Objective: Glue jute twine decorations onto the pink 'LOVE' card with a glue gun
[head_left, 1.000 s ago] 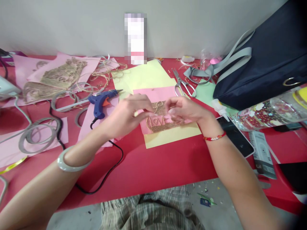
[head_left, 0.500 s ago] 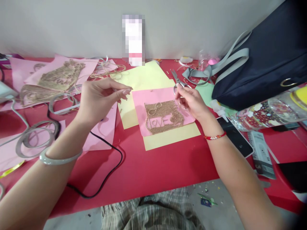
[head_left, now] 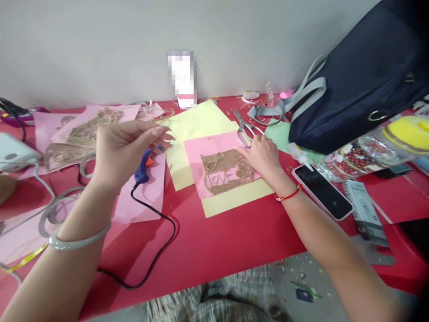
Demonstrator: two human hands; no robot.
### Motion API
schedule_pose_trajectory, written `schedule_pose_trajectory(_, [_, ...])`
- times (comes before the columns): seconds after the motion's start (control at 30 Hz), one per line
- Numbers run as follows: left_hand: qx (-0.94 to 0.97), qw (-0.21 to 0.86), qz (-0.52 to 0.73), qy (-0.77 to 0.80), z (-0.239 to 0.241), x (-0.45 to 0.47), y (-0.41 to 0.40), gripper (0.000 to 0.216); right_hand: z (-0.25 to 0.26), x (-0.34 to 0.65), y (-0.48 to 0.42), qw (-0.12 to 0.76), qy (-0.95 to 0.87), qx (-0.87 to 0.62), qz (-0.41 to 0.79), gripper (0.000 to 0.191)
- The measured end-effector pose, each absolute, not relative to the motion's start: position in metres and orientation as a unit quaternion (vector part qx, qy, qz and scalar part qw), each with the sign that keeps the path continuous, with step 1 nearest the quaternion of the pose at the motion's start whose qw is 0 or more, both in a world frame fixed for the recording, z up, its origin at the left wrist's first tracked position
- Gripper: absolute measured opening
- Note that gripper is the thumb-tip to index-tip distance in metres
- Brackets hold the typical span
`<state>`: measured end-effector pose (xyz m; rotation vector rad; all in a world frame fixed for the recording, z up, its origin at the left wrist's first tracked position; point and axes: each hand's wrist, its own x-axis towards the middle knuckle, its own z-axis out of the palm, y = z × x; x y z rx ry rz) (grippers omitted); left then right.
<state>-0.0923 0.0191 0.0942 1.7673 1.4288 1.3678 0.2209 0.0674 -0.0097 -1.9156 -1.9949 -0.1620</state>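
Note:
My left hand [head_left: 129, 145] is raised over the left side of the table, thumb and forefinger pressed together; whatever is between them is too small to make out. Behind and below it, a blue glue gun [head_left: 142, 170] with an orange trigger lies on pink paper. My right hand [head_left: 266, 154] rests palm down at the right edge of a pink card [head_left: 194, 161], thumb stretched out. Brown twine [head_left: 221, 163] covers much of this card, around raised letters reading "LOVE". Just beyond the fingers lie metal scissors [head_left: 246, 129], their handles close to or touching them.
Yellow paper [head_left: 197, 120] lies under the card. On the right are a phone [head_left: 323, 192], a small white glue bottle [head_left: 298, 154], a glitter-filled bottle [head_left: 365, 152] and a dark bag [head_left: 355, 76]. A black cord [head_left: 170, 223] loops across the table, and twine-covered pictures [head_left: 90, 129] lie left.
My left hand has moved left and slightly down, revealing the glue gun. My right hand has lowered onto the card's edge, and its thumb has spread. The view has tilted upward.

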Motion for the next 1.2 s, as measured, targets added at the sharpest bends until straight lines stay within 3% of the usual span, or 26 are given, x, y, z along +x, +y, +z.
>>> schedule_pose_trajectory(0.1, [0.663, 0.269, 0.47, 0.516, 0.101, -0.09, 0.011, 0.005, -0.005, 0.22, 0.067, 0.162, -0.703, -0.691, -0.044, 0.053])
schedule_pose_trajectory(0.27, [0.781, 0.359, 0.297, 0.417, 0.095, -0.067, -0.012, 0.009, 0.012, 0.213, 0.066, 0.23, -0.795, -0.562, -0.006, 0.014])
schedule_pose_trajectory(0.37, [0.846, 0.385, 0.159, 0.333, 0.08, -0.037, -0.036, 0.019, 0.013, 0.204, 0.061, 0.233, -0.861, -0.448, 0.06, 0.014])
schedule_pose_trajectory(0.5, [0.901, 0.332, 0.067, 0.272, 0.057, -0.002, -0.071, 0.03, 0.003, 0.193, 0.053, 0.205, -0.898, -0.382, 0.08, 0.018])
schedule_pose_trajectory(0.6, [0.902, 0.358, 0.076, 0.229, 0.037, 0.014, -0.091, 0.033, -0.003, 0.191, 0.052, 0.213, -0.898, -0.376, 0.084, 0.016])
schedule_pose_trajectory(0.77, [0.892, 0.431, 0.104, 0.09, 0.008, 0.028, -0.114, 0.022, -0.002, 0.19, 0.055, 0.226, -0.895, -0.373, 0.09, 0.013])
schedule_pose_trajectory(0.93, [0.908, 0.389, 0.146, 0.057, 0.007, 0.029, -0.127, 0.02, -0.002, 0.19, 0.054, 0.236, -0.89, -0.374, 0.109, 0.013])
schedule_pose_trajectory(1.2, [0.944, 0.272, 0.163, 0.089, -0.001, 0.035, -0.137, 0.041, -0.003, 0.191, 0.053, 0.251, -0.879, -0.377, 0.147, 0.008])
